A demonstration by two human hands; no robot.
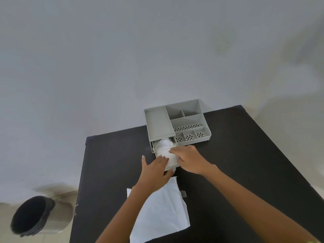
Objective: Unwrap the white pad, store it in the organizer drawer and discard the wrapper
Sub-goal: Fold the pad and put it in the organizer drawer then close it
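Left hand fingers: lying flat and released on the white pad, grasping nothing.
Right hand fingers: spreading loosely, pressing down beside the left fingers.
Pad: sitting under both sets of fingers in the open organizer drawer, bulging above its rim.
Risk: the bunching pad is likely jamming the drawer when closing.
Wrapper: lying on the tabletop behind the fingers, toward the person; possibly sliding off before reaching the bin.
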